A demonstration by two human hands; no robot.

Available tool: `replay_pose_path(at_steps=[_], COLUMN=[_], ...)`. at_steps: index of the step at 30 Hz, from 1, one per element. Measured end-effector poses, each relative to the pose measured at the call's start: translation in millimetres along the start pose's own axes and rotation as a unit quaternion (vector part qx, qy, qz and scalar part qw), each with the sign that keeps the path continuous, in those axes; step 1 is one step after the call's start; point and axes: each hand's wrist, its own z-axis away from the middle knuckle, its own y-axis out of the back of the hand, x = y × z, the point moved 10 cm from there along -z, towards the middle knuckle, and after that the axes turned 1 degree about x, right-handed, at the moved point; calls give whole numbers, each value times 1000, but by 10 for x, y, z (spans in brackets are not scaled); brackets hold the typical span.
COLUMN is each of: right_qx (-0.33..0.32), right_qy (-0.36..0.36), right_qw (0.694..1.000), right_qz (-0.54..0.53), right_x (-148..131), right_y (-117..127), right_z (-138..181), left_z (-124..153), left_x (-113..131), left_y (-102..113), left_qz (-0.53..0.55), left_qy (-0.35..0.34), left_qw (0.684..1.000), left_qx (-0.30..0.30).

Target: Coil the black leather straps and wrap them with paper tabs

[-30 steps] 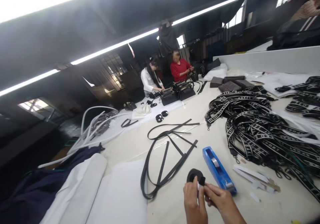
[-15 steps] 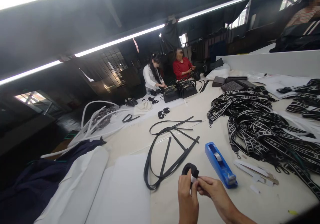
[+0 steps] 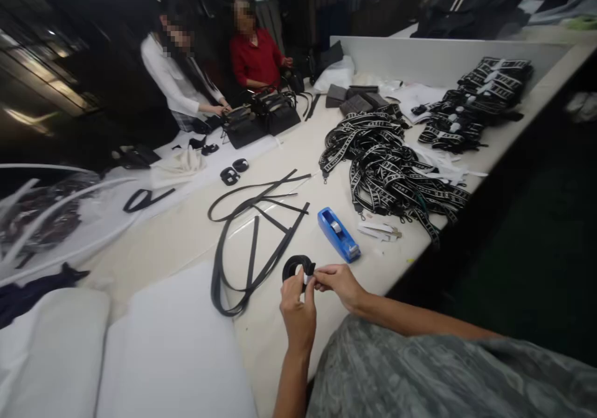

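A coil of black strap (image 3: 291,262) is held at the table (image 3: 196,244) near its close edge, where the person in the grey patterned top (image 3: 401,368) stands; whether the coil touches the surface is hard to tell. The left hand (image 3: 297,306) has its thumb and fingers nearly closed, pinching the coil at a white band (image 3: 308,277) around its side. The right hand (image 3: 340,285) meets it there with curled fingers, thumb and fingertips drawn near each other against the band (what they grip, if anything, is too small to make out). A blue tape dispenser (image 3: 339,236) lies just beyond the hands, between them and a heap of lettered black-and-white straps (image 3: 382,169) that reaches the close edge. White scraps (image 3: 380,230) lie beside that heap. Left of the dispenser, loose black straps (image 3: 227,275) spread in loops across the middle of the table, their lower bend beside white sheets (image 3: 172,343). Farther off sit two small black coils (image 3: 229,176). At the far edge, a co-worker in white (image 3: 170,82) and another in red (image 3: 256,60) stand by black bags (image 3: 247,130); dark pouches (image 3: 357,102) lie to the bags' right.
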Motion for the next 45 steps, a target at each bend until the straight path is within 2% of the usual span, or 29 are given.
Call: replay_pose_path(at_steps=[4,6,8,11,14,17,21,26,30,34,40,45], right_qx=[11,12,40,120,138,107,80,81,106,108,110,120], right_qy=[-10,-4,14,52,45,9,-17,10,58,89,65,60], right_qw=[999,997,991,970,949,938,932,930,920,909,907,913], right_qz=[40,80,128,205,278,329,352,357,372,393,402,384], right_x=[156,152,61,-170,-256,-175,-54,-52,-215,-328,-40,149], right_y=[224,416,736,1307,1603,1635,1623,1616,1567,1511,1601,1694], right_z=[23,6,-69,-294,-621,-888,-988,-938,-858,-696,-449,-494], left_z=[41,67,90,117,125,139,202,287,315,310,276,263], left_x=[-156,-265,-390,-572,-658,-677,-710,-760,-790,-788,-708,-660], left_y=[-237,-300,-337,-395,-480,-533,-507,-454,-449,-502,-577,-586], left_qz=[41,49,56,83,123,158,187,215,246,305,376,397], left_qy=[64,103,146,217,263,287,307,325,337,355,387,404], left_qw=[996,993,987,972,955,943,932,921,909,884,842,824], left_qx=[-37,-39,-38,-41,-53,-58,-43,-25,-17,-9,-14,-21])
